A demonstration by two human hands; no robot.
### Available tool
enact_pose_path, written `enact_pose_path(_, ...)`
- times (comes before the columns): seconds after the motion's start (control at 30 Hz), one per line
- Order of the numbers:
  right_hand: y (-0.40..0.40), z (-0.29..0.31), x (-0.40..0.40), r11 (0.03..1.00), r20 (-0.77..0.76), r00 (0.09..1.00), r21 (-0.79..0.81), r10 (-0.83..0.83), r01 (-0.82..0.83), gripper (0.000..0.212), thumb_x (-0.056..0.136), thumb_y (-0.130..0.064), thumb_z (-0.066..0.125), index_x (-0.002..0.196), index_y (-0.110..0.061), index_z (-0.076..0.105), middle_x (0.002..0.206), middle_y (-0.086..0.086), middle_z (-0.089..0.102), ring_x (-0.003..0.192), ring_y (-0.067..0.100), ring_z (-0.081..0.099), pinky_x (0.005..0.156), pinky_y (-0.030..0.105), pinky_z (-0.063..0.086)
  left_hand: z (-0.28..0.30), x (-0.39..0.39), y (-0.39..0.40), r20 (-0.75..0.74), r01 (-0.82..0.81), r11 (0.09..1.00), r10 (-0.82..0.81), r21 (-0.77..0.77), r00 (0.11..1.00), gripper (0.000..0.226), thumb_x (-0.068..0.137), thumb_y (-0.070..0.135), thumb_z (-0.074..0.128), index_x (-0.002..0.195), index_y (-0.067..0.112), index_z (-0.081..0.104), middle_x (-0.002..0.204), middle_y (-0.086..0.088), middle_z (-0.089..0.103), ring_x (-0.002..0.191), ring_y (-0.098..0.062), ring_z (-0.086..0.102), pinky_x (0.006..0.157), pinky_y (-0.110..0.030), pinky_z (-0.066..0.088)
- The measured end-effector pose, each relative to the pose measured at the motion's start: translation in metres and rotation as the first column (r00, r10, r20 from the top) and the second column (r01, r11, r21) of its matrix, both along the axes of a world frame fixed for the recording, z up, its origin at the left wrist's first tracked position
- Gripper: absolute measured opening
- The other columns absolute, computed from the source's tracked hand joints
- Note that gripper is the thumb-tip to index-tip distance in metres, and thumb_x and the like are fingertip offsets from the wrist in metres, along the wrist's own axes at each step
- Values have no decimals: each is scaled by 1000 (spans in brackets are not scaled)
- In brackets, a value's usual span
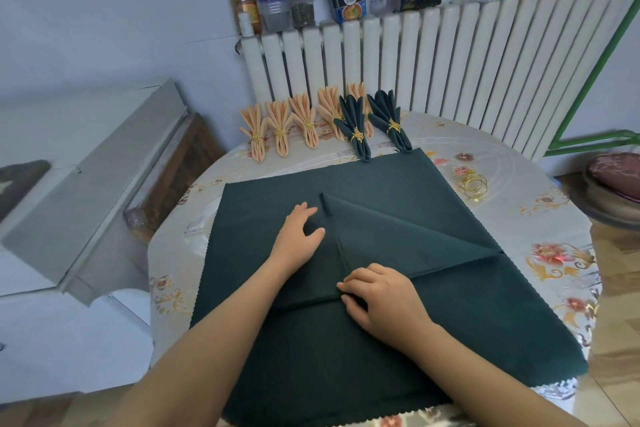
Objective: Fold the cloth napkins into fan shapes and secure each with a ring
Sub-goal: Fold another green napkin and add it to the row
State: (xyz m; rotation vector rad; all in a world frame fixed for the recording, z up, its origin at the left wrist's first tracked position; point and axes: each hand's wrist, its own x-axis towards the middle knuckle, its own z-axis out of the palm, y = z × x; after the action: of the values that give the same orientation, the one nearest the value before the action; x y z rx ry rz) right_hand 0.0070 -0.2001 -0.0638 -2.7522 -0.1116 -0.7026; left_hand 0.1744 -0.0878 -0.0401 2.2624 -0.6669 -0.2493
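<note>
Napkin fold starting: I'm pressing L hand flat on cloth, R hand pinching the flap's corner; next, I reckon, creasing w/ even pleats.

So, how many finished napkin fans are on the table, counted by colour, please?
Peach fans: 5, one partly hidden behind a green one
Dark green fans: 2
Total: 7 finished fans, each with a gold ring.
The big green cloth under the left hand and right hand is not yet a fan, so it is not counted.
</note>
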Motion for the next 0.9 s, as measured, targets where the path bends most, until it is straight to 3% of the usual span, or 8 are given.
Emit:
enact_pose_path(0.2,-5,-3,2,997,36,999,-77,-31,34,31,81,-40,44,78,-29,72,75,-17,65,61,9,56,52,18,47,-8,-58,77,74,193,977,-200,94,977,31,87,28,67,118,27,63,138,11,46,134,0,33,108,-12,21)
enact_pose_path(0.37,-1,-2,2,993,73,997,-115,-23,31,25,82,-40,43,77,-30,66,72,-15,63,59,11,56,49,20,43,-2,-72,137,135,69,995,-78,70,988,15,81,21,74,91,31,71,116,18,61,110,18,45,97,-2,30)
enact_pose_path(0.47,0,-5,4,987,71,997,-162,-3,14,8,79,-33,64,74,-28,64,69,-12,62,56,14,55,44,23,41,4,-72,147,177,21,994,-40,110,983,8,80,17,75,87,22,76,111,12,66,104,14,51,96,-2,32)
enact_pose_path(0.53,3,-5,7,983,75,997,-184,-2,16,13,73,-29,75,69,-26,63,65,-10,60,53,16,53,41,22,36,7,-71,146,237,53,975,-104,214,966,8,84,19,71,90,17,76,114,8,67,109,5,53,95,0,28)
enact_pose_path(0.6,5,-3,10,976,111,994,-216,-17,41,14,75,-29,67,65,-24,61,60,-9,57,50,16,51,40,20,30,11,-71,144,304,89,935,-200,343,932,12,88,23,64,94,17,73,117,8,66,113,-3,55,95,-7,34)
enact_pose_path(0.7,10,-2,11,979,158,986,-184,-56,85,26,80,-32,44,61,-22,59,57,-7,54,48,16,49,38,21,29,27,-66,136,303,113,851,-302,513,904,17,94,27,54,100,18,66,113,6,63,104,-11,58,89,-22,44)
enact_pose_path(0.8,12,-4,11,984,152,983,-132,-99,120,29,80,-32,40,61,-21,59,57,-8,53,49,16,48,38,22,31,54,-52,119,283,96,770,-344,631,895,14,97,25,47,102,18,58,109,2,59,98,-18,57,87,-34,46)
enact_pose_path(0.9,13,-4,8,985,126,983,-92,-134,147,30,80,-34,39,62,-23,60,58,-8,54,50,15,48,39,23,29,78,-38,93,333,55,720,-385,692,861,10,95,18,46,97,20,55,108,1,57,97,-21,58,85,-34,44)
